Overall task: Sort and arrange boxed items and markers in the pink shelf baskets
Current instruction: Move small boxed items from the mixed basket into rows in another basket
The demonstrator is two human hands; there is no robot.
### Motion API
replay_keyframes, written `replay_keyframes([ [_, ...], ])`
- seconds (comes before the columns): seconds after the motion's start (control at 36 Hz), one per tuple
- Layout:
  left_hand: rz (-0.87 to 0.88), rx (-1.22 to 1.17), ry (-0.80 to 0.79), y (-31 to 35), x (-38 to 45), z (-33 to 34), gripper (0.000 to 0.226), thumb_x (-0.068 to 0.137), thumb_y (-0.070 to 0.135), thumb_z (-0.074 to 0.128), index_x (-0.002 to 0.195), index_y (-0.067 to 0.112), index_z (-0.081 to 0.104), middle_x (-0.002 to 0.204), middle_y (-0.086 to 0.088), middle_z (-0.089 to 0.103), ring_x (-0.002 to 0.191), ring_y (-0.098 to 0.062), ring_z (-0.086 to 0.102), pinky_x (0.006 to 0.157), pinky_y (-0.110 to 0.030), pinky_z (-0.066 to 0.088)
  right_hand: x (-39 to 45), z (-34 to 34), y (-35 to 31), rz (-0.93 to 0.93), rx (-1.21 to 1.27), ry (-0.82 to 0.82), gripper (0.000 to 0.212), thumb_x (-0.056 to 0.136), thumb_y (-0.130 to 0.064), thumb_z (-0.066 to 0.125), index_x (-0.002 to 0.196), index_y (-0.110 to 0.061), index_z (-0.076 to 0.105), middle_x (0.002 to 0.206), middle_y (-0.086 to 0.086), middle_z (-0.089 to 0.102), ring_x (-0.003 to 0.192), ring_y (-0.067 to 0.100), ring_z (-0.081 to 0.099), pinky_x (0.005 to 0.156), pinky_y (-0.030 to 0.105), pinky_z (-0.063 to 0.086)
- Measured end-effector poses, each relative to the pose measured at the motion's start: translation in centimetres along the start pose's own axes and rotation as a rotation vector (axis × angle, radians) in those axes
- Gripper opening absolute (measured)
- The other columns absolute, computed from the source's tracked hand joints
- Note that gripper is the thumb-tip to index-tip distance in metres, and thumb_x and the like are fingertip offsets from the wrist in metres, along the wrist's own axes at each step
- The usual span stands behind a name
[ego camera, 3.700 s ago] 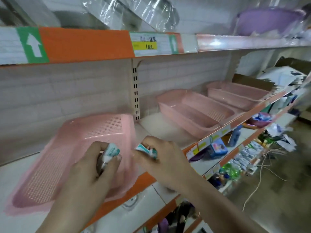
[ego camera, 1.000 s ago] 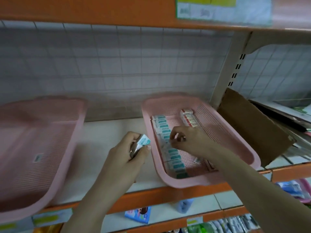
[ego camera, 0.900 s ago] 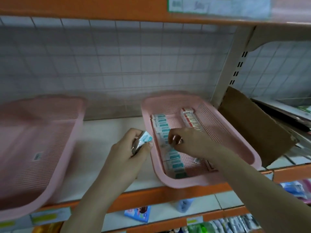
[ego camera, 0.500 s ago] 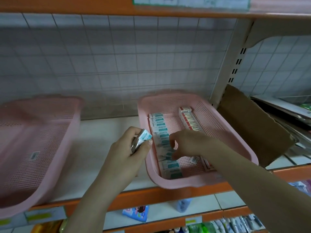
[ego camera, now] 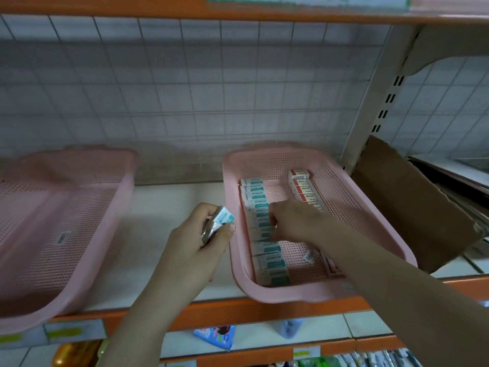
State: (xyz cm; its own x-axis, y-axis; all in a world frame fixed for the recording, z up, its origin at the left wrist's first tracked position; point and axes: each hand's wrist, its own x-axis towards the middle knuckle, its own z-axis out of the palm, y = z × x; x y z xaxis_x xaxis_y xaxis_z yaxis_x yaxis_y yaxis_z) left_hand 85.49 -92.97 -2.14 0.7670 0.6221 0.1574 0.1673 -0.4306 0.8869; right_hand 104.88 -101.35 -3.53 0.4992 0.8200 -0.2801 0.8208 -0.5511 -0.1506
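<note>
Shifted slightly nearer along the teal-box row [ego camera: 260,226] since half a second ago: right hand [ego camera: 291,221], fingers curled down onto one box in the middle of the row, apparently pinching it. Row lined along the left inner wall of the right pink basket [ego camera: 277,295]; red-box row [ego camera: 304,190] just beyond the knuckles, along the opposite wall. Left hand [ego camera: 201,242] just outside that basket's left rim, fingers wrapped round a small stack of teal boxes [ego camera: 221,221]. Further left, well apart, left pink basket [ego camera: 53,234]. Right of the filled basket, brown cardboard [ego camera: 412,205], leaning.

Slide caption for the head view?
Right hand arranging teal boxes in pink basket; left hand holds more.
</note>
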Motion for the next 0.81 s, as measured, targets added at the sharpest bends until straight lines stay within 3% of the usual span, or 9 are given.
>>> replay_keyframes([
  [0.22,-0.005,0.008,-0.002,0.1,0.2,0.1,0.008,0.092,0.023,0.057,0.098,0.028,0.056,0.071,0.006,0.059,0.049,-0.003,0.053,0.044,-0.019,0.043,-0.8,-1.5,0.0,0.043,0.28,-0.06,0.028,0.088,-0.029,0.068,0.108,-0.019,0.051,0.105,-0.002,0.056,0.09,0.012,0.053,0.067,0.024,0.042],
  [0.39,0.034,0.012,-0.023,0.6,0.3,0.3,0.006,0.092,0.024,0.056,0.093,0.03,0.055,0.072,0.003,0.06,0.049,-0.004,0.051,0.045,-0.02,0.044,-2.1,-2.8,-0.1,0.009,0.41,-0.151,0.029,0.091,-0.015,0.059,0.119,-0.015,0.055,0.111,0.002,0.061,0.098,0.015,0.06,0.086,0.031,0.052],
  [0.56,0.046,0.014,-0.029,0.7,0.1,0.3,0.007,0.093,0.024,0.057,0.094,0.031,0.055,0.07,0.005,0.059,0.048,-0.004,0.051,0.044,-0.022,0.045,-2.5,-2.6,0.0,-0.038,0.536,-0.184,0.044,0.083,-0.002,0.067,0.123,-0.018,0.056,0.112,-0.004,0.061,0.106,0.014,0.058,0.087,0.027,0.051],
  [0.67,0.036,0.006,-0.025,0.6,0.0,0.1,0.007,0.092,0.024,0.057,0.093,0.031,0.055,0.07,0.003,0.06,0.048,-0.004,0.051,0.043,-0.022,0.044,-2.4,-2.4,-0.1,-0.072,0.538,-0.12,0.026,0.087,-0.008,0.066,0.113,-0.014,0.065,0.112,0.004,0.066,0.102,0.02,0.064,0.089,0.038,0.056],
  [0.81,0.033,0.004,-0.029,0.5,-0.1,0.1,0.006,0.092,0.024,0.057,0.094,0.029,0.055,0.069,0.004,0.059,0.048,-0.004,0.051,0.044,-0.022,0.044,-2.4,-2.1,-0.1,-0.076,0.605,-0.1,0.015,0.088,-0.011,0.066,0.102,-0.016,0.065,0.106,0.007,0.067,0.095,0.022,0.067,0.084,0.04,0.058],
])
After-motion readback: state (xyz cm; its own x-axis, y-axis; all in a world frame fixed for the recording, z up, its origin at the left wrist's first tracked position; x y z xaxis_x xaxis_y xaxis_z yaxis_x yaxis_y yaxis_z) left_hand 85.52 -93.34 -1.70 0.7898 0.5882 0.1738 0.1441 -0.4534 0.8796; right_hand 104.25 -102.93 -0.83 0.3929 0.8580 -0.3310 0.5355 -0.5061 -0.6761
